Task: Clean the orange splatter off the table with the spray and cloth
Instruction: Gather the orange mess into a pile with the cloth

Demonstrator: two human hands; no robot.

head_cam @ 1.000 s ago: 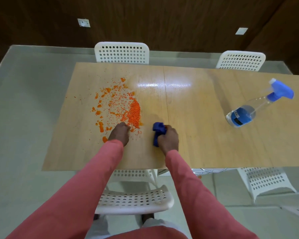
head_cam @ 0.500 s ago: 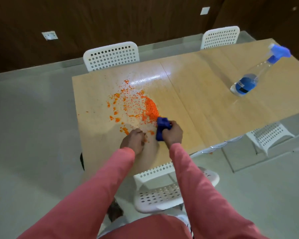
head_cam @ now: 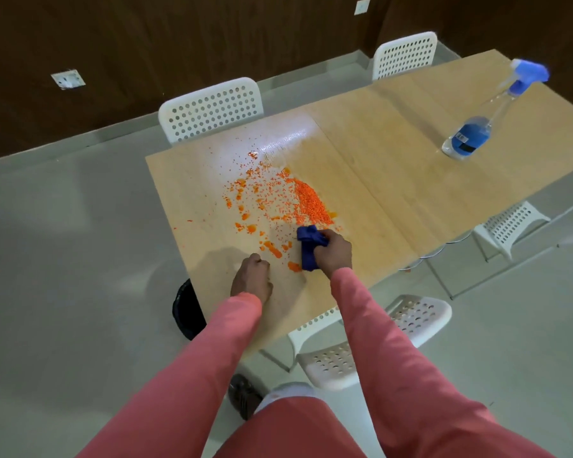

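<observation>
A: Where is the orange splatter [head_cam: 290,206] from the cloth [head_cam: 308,247]?

B: It lies just beyond the cloth, away from the person. The dense heap makes a long band that runs from the cloth up toward the far edge; loose spots spread to the left of it, in front of the left hand [head_cam: 251,277].

A: And the hands?

B: The right hand [head_cam: 332,251] grips the bunched blue cloth, fingers curled round it, pressing it on the table [head_cam: 394,180]. It is the nearer one to the heap. The left hand rests on the wood with fingers curled under; I cannot see anything in it.

A: The spray?

B: The spray bottle [head_cam: 490,117] stands well apart, far to the right.

A: The room?

B: Pale shiny wood, white perforated chairs [head_cam: 212,109], grey floor, dark wall. A black bin [head_cam: 187,307] shows below the table's left edge
</observation>
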